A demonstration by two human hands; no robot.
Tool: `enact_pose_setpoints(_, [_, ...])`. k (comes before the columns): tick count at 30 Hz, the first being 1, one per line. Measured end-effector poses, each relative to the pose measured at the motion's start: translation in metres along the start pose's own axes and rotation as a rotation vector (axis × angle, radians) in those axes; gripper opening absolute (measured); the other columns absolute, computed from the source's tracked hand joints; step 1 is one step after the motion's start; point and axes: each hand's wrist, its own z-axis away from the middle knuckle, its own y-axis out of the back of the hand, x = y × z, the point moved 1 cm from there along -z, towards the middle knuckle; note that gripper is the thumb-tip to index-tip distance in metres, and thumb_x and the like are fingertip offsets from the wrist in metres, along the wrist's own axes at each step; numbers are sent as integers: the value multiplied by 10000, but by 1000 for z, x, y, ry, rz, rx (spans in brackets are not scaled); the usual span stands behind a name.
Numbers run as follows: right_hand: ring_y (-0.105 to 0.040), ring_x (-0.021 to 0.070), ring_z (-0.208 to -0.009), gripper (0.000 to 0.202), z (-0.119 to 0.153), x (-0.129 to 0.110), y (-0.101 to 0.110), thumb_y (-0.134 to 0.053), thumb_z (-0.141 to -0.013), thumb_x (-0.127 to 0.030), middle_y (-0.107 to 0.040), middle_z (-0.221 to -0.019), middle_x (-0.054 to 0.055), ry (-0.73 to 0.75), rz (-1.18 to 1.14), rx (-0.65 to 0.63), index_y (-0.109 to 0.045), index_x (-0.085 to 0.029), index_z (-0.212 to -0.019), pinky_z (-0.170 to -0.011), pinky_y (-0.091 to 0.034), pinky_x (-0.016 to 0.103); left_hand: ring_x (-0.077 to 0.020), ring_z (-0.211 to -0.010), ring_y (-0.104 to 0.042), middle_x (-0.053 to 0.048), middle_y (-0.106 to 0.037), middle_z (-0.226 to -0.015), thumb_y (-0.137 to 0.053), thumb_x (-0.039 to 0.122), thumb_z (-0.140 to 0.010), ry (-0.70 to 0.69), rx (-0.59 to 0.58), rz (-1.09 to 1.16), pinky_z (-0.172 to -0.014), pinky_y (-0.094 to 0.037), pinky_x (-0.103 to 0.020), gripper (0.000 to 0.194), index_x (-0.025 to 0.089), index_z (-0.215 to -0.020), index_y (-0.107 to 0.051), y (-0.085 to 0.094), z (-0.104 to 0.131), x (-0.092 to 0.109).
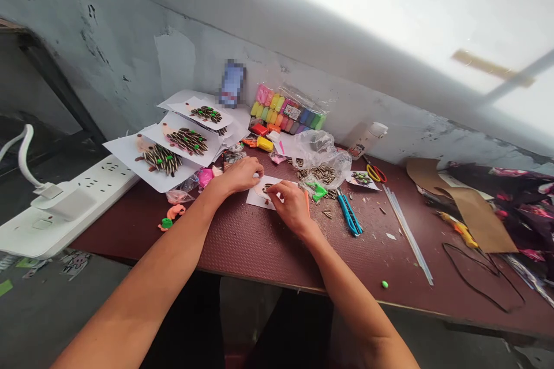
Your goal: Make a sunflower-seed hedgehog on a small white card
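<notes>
A small white card (256, 195) with a brown clay shape lies on the dark red table (268, 248). My left hand (242, 175) rests on the card's upper left edge, fingers pressed down on it. My right hand (291, 204) is over the card's right side, fingertips pinched at the clay shape; whether it holds a seed is too small to tell. A pile of striped sunflower seeds (322, 173) lies just beyond, by a clear plastic bag (318, 150).
Finished seed-and-clay cards (173, 147) are stacked at the back left. A pack of coloured clay (288, 112) leans on the wall. Blue cutters (348, 213), yellow scissors (375, 173), glue sticks (407, 230) and brown cardboard (476, 213) lie right. A white power strip (64, 202) sits left.
</notes>
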Motion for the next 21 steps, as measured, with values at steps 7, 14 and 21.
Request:
enact_pose_setpoints(7, [-652,177,-872,171,0,0,-3,-621,-987,-199,-725,-914,57,1,56,1,-790,-215,-965,-796,-451,266,-277,-1175,-636,-81,-719,-1171,-576,170,-859,11,13,11,-985,-532,-362,268,230,-1009,-789,0,1,1])
enact_pose_setpoints(14, [-646,179,-880,166,-2,-3,-6,-627,-987,-200,-717,-918,59,-17,103,-19,-791,-211,-968,-796,-448,269,-263,-1138,-649,-73,-727,-1149,-580,159,-843,-22,17,-6,-982,-520,-344,271,231,-1002,-788,-2,-2,-1])
enact_pose_setpoints(21, [-634,175,-857,173,-4,-5,-8,-621,-980,-178,-701,-902,57,-20,129,-27,-789,-214,-959,-784,-442,266,-265,-1120,-650,-72,-724,-1144,-580,159,-841,-15,34,5,-965,-525,-347,267,231,-993,-788,-3,-2,-1])
